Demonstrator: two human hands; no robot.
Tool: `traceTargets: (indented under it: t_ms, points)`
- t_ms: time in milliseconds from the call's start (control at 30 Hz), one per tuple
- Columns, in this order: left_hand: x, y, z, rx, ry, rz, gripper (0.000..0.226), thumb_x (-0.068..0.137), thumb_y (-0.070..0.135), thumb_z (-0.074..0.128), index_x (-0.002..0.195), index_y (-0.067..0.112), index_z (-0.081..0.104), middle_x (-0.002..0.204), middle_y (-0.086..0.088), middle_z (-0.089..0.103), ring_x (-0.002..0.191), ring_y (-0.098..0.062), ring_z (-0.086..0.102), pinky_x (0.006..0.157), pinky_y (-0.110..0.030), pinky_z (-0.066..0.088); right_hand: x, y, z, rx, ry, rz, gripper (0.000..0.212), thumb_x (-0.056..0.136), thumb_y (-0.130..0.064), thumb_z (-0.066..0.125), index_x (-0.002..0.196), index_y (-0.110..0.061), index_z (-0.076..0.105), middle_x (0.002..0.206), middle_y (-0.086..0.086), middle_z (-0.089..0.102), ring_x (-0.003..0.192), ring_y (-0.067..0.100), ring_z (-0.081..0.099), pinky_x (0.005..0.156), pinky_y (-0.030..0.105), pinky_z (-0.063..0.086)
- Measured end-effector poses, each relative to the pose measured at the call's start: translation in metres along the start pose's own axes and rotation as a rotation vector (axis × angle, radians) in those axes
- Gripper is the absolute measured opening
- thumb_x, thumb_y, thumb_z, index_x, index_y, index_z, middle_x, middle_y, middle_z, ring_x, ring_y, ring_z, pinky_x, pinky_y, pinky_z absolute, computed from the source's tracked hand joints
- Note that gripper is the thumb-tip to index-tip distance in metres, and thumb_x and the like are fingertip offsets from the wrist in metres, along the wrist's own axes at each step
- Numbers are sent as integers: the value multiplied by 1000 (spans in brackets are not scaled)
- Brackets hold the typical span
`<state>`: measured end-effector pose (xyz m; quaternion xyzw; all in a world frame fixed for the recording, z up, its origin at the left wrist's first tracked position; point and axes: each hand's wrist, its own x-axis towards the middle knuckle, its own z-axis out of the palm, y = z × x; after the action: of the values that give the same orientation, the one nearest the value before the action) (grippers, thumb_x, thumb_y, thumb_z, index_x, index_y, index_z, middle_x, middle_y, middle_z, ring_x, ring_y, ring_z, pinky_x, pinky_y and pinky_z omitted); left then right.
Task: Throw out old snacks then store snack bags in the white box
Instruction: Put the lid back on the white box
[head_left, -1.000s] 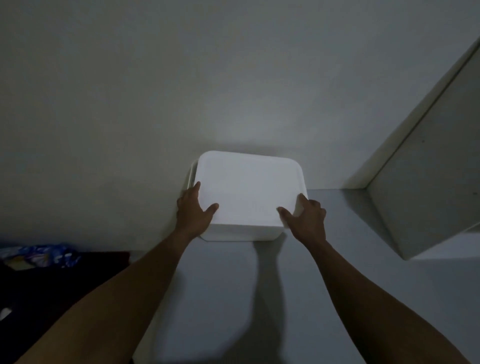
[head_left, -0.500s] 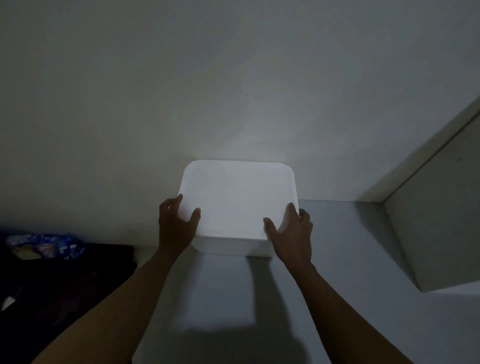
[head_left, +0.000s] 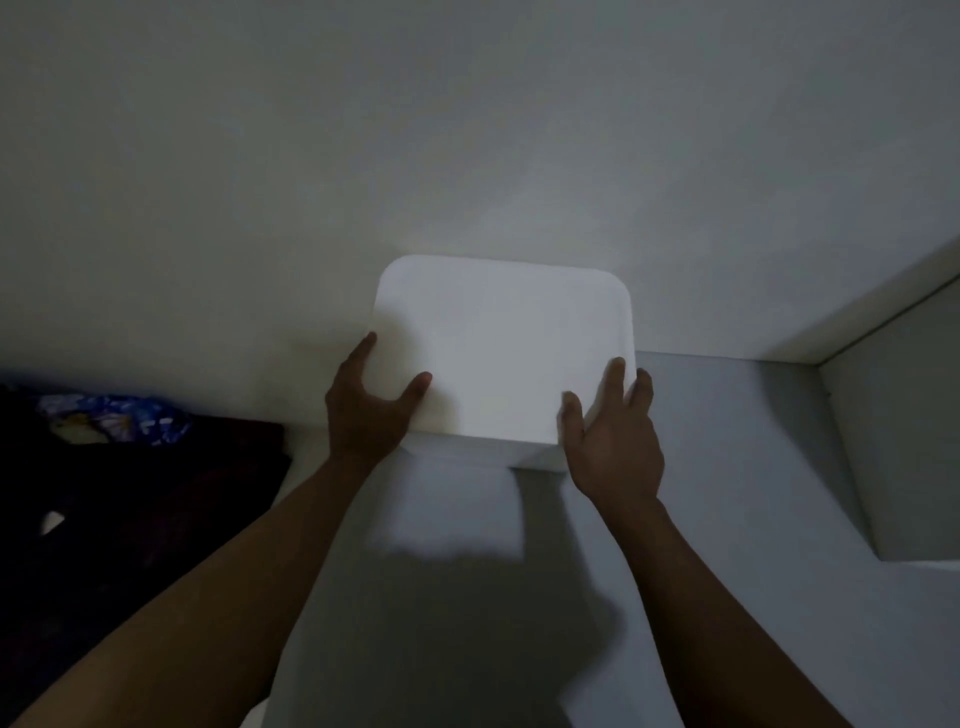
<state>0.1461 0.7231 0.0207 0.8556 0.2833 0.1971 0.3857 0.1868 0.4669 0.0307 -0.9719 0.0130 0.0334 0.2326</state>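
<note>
Dim scene, detail poor. White rounded-corner plastic box (head_left: 498, 353) centre frame, lid on, contents hidden. Blue printed crinkled bag (head_left: 119, 423) mid left, half lost in shadow on dark surface (head_left: 130, 519); print unreadable. White panel (head_left: 909, 441) at right edge, cut off. Box sits on pale grey surface (head_left: 727, 519), back against wall. Left hand (head_left: 363, 415) grips near-left corner, thumb on lid. Right hand (head_left: 613, 447) grips near-right corner, fingers wrapped over right edge.
</note>
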Motion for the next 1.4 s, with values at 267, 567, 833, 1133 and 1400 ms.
traceTargets:
  t_ms: [267, 567, 833, 1133, 1400]
  points:
    - [27, 15, -4, 217, -195, 33, 79, 80, 52, 71, 141, 16, 37, 143, -8, 43, 125, -33, 52, 101, -45, 44, 20, 0, -15, 46, -126, 45, 85, 93, -69, 39, 157, -27, 3, 159, 12, 19, 127, 43, 49, 94, 54, 46]
    - [86, 30, 27, 670, -343, 392, 88, 88, 66, 32, 155, 12, 17, 166, -11, 6, 153, -30, -1, 122, -55, 6, 90, -19, -5, -225, -40, -194, 82, 95, -66, 21, 156, -13, 10, 168, 7, 2, 154, 32, -3, 119, 65, 3]
    - [95, 24, 36, 676, -326, 441, 106, 79, 79, 33, 155, 7, 16, 164, -17, 12, 152, -32, 7, 123, -47, 14, 110, -23, 5, -278, 42, -267, 84, 92, -63, 36, 145, 1, 31, 153, 19, 30, 142, 38, 27, 112, 52, 35]
    - [80, 40, 25, 731, -297, 465, 88, 86, 73, 29, 148, 12, 39, 159, -12, 30, 150, -31, 19, 121, -57, 6, 93, -28, -9, -289, -6, -282, 69, 99, -55, 29, 147, -6, 34, 158, 17, 29, 150, 39, 16, 121, 60, 12]
    - [5, 29, 21, 748, -351, 489, 97, 78, 83, 31, 153, 20, 31, 161, -13, 26, 148, -44, 16, 116, -63, 17, 29, -15, -3, -270, -62, -307, 64, 100, -52, 31, 150, -10, 32, 161, 16, 25, 151, 36, 15, 121, 57, 12]
